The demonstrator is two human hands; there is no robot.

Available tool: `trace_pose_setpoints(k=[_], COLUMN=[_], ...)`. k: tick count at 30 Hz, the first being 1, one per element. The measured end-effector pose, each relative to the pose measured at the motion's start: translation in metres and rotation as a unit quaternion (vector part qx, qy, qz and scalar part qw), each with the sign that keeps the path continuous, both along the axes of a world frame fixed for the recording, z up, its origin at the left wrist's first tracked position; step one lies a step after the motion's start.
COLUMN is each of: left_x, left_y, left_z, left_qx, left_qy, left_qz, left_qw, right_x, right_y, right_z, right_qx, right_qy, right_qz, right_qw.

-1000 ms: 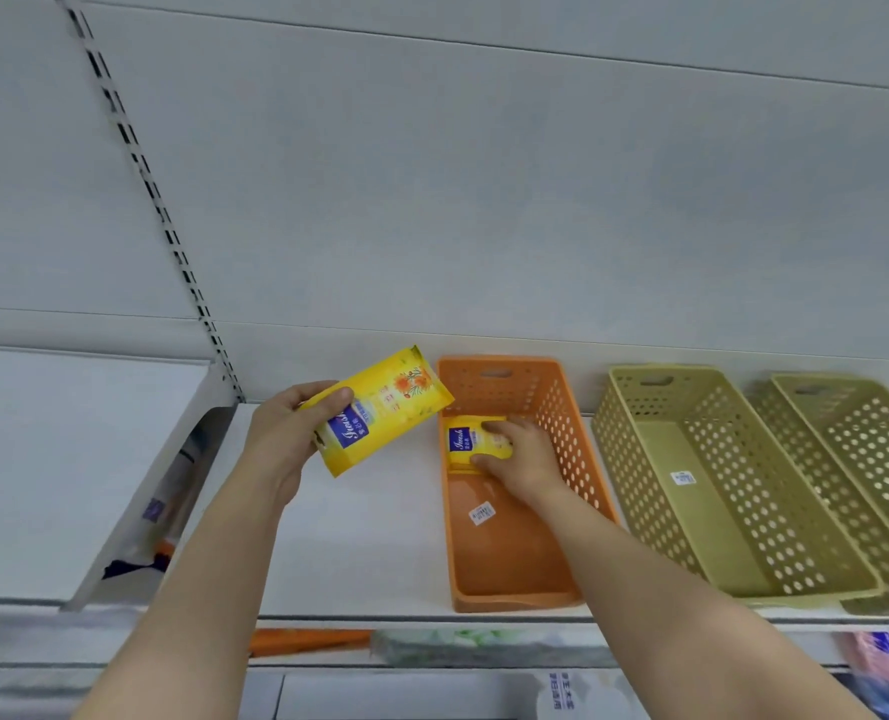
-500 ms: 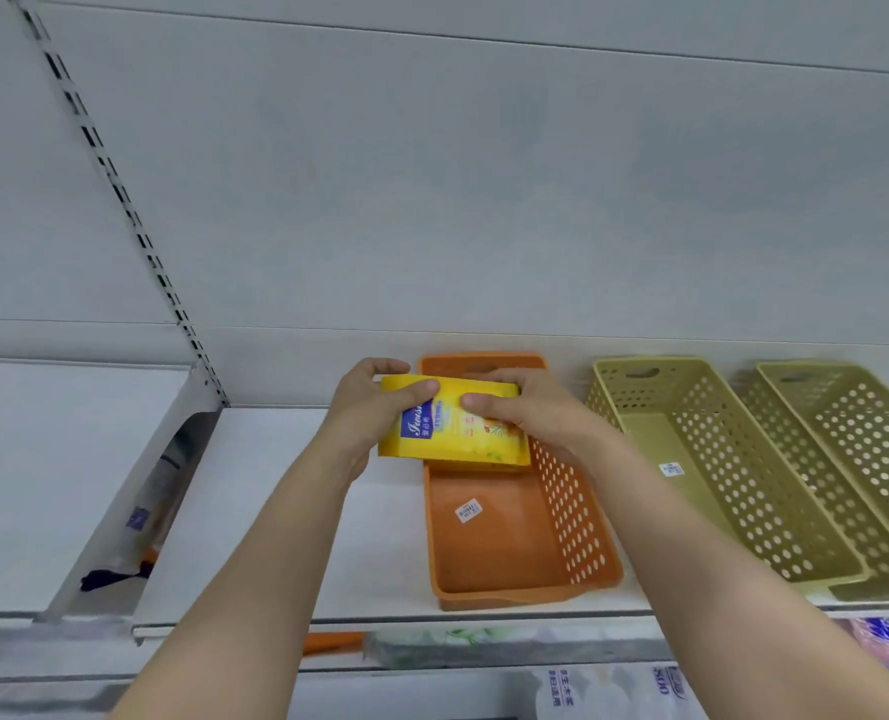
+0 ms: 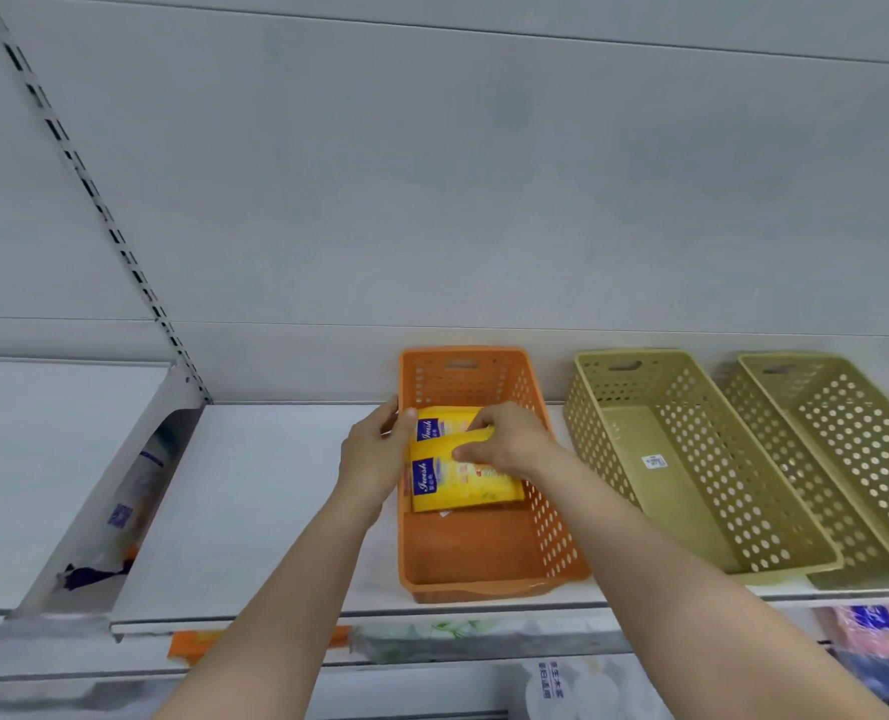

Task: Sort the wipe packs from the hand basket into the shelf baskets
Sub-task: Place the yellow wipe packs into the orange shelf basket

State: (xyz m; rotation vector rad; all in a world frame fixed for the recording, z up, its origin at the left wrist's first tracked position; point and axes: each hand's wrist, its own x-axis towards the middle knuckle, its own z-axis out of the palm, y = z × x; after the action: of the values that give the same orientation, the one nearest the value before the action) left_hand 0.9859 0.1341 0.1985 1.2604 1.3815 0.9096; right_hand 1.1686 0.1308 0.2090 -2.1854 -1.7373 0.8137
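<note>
Both hands in the orange perforated plastic basket [image 3: 484, 553] on the white shelf [image 3: 265, 491]: left hand [image 3: 374, 454] grips the near yellow wipe pack [image 3: 458, 483] by its left edge, right hand [image 3: 510, 439] pinches its top edge. Second yellow wipe pack [image 3: 439, 423] sits just behind, touching it.

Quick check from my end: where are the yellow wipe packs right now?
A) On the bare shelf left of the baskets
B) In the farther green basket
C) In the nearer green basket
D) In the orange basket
D: both yellow wipe packs sit inside the orange basket, with the left hand and right hand on them; the green basket beside it holds only a small label.
</note>
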Motion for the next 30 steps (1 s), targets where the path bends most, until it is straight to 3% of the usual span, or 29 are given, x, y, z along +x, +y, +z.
trace_pose_setpoints(k=[5,15,20,25,30], left_x=[0.004,0.008,0.008,0.007,0.006], left_y=[-0.006,-0.011,-0.010,-0.009,-0.010], left_z=[-0.003,-0.004,-0.006,-0.005,-0.005], left_qx=[-0.016,-0.047,-0.046,-0.056,-0.051], left_qy=[-0.017,-0.037,-0.043,-0.032,-0.028], left_qz=[-0.008,0.008,0.011,0.006,0.007], left_qw=[1.000,0.998,0.998,0.998,0.998], right_x=[-0.011,-0.006,-0.009,-0.007,-0.005], right_y=[-0.012,-0.003,-0.002,0.005,0.003], right_z=[-0.029,-0.034,-0.039,-0.037,-0.039], right_qx=[0.026,-0.009,0.040,-0.040,-0.005], right_qy=[-0.082,-0.079,-0.076,-0.074,-0.084], right_qz=[0.073,0.094,0.064,0.109,0.109], right_qw=[0.994,0.992,0.994,0.990,0.990])
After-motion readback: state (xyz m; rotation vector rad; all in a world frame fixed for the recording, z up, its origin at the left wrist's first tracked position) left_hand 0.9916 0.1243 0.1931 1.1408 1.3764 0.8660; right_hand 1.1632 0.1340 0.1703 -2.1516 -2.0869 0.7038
